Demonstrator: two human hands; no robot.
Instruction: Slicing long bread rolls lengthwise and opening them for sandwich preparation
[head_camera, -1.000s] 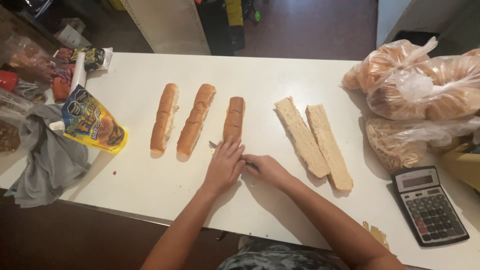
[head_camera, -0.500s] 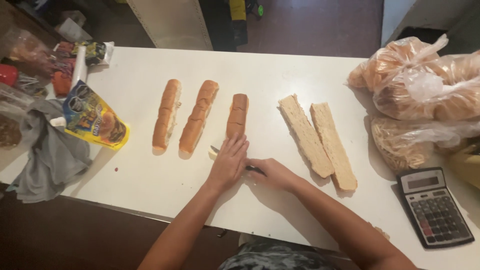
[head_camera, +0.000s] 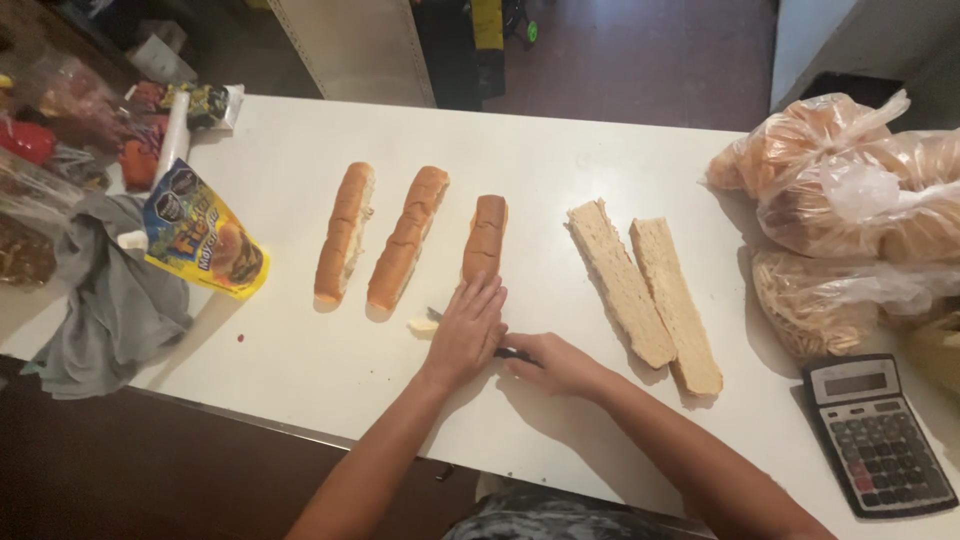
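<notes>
Near the table's (head_camera: 300, 370) front edge, we press our left hand (head_camera: 468, 330) flat and open-fingered on the near end of the third bread roll (head_camera: 486, 238), while our right hand (head_camera: 555, 363) is closed around a dark knife handle (head_camera: 505, 352), the blade reaching under the left palm. Compared with 1 second ago, both hands have barely shifted, so the cut seems ongoing. 2 uncut rolls (head_camera: 380, 245) lie left, 2 split halves (head_camera: 645, 285) right. Clear bags (head_camera: 850, 190) hold more bread; a yellow sauce pouch (head_camera: 200, 240) lies far left.

A white table (head_camera: 560, 160) carries bread rolls (head_camera: 343, 232), a calculator (head_camera: 876, 433), and a grey cloth (head_camera: 110, 300).
</notes>
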